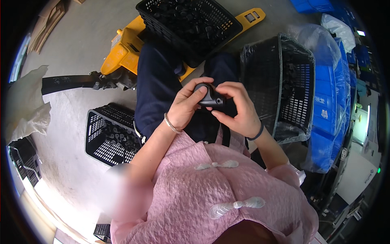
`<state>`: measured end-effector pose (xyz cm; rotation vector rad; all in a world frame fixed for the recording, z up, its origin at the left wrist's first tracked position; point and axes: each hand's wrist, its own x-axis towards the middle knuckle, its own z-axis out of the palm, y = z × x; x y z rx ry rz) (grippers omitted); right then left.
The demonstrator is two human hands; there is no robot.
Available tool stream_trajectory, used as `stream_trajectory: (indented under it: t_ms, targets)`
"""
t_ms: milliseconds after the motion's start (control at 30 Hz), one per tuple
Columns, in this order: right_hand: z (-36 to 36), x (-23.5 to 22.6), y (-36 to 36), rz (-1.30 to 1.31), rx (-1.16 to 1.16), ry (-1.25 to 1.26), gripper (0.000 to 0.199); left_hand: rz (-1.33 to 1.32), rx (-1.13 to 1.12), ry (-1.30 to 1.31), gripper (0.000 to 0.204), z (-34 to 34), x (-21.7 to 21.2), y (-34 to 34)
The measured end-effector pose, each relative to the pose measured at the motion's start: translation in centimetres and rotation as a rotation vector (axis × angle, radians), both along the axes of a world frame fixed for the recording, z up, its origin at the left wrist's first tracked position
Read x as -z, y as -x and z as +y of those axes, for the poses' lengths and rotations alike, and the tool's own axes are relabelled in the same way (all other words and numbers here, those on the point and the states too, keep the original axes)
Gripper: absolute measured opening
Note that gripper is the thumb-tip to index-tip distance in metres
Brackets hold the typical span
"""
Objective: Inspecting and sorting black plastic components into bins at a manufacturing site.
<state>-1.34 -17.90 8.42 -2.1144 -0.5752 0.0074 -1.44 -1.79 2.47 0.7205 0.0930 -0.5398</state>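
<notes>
A small, glossy black moulded plastic part (212,100) with rounded ends and a small round hole is held up in front of my lap. My left hand (185,101) grips its left end, the thumb lying on top. At the other end, my right hand (242,106) curls its fingers and thumb round the part. What lies beneath the part, between my hands, is dark and hard to make out. Beyond my knees stands a black crate (191,53) heaped with similar-looking black pieces.
The far crate rests on a yellow pallet jack (126,53). Left of my legs, a black crate (90,134) holds several dark parts. Right of them stands a plastic-lined black crate (280,81), with stacked blue bins (325,105) behind it. A whitish plastic bag (28,105) hangs far left.
</notes>
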Motion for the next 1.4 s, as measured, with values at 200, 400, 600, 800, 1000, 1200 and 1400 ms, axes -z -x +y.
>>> stream_trajectory:
  t_ms: [200,400,600,800,1000,1200,1400]
  targets:
    - [-0.6,0.4,0.3,0.112,-0.038,0.004,0.033,-0.012,-0.189,-0.015,0.033,-0.8,0.1,-0.1]
    - [-2.1,1.8,0.3,0.332,0.046,-0.324,0.032,0.06,-0.155,0.001,0.034,0.2,0.2,-0.3]
    - [-3.1,1.8,-0.3,0.384,0.05,-0.115,0.021,-0.116,-0.075,-0.078,0.042,0.0,0.3,-0.1]
    - [-3.2,3.3,0.2,1.082,0.138,-0.729,0.055,-0.164,-0.053,-0.218,0.033,0.2,-1.6,0.3]
    - [-2.6,4.9,0.8,1.543,0.048,-1.327,0.05,-0.209,-0.063,-0.254,0.027,-0.4,-2.1,0.5]
    - [-4.0,5.3,0.3,1.469,0.192,-1.459,0.043,-0.096,0.024,-0.382,0.019,-0.5,-1.8,0.1]
    - [-18.5,7.6,-3.5,0.841,0.353,-1.63,0.072,0.0,0.215,-0.474,0.03,-0.7,1.9,-1.7]
